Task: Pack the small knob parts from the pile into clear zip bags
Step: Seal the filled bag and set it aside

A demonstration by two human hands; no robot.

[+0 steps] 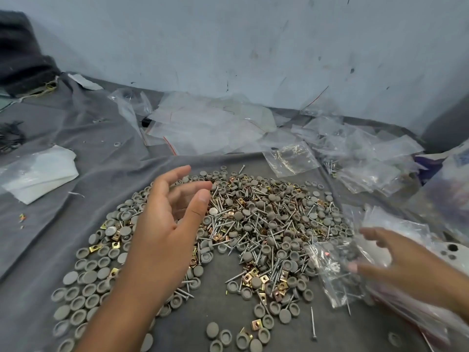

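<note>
A broad pile (258,224) of small grey round knob caps, silver screws and brass square clips lies on the grey cloth. My left hand (170,224) hovers over the pile's left side with fingers spread and relaxed, holding nothing. My right hand (396,260) is at the right edge, blurred, its fingers extended at a clear zip bag (335,270) that has parts inside. Whether the fingers grip that bag is unclear.
Several filled clear bags (368,158) are heaped at the back right, and empty zip bags (208,123) lie along the pale blue wall (253,47). White plastic (40,174) lies on the left. The grey cloth (96,138) covers the work surface.
</note>
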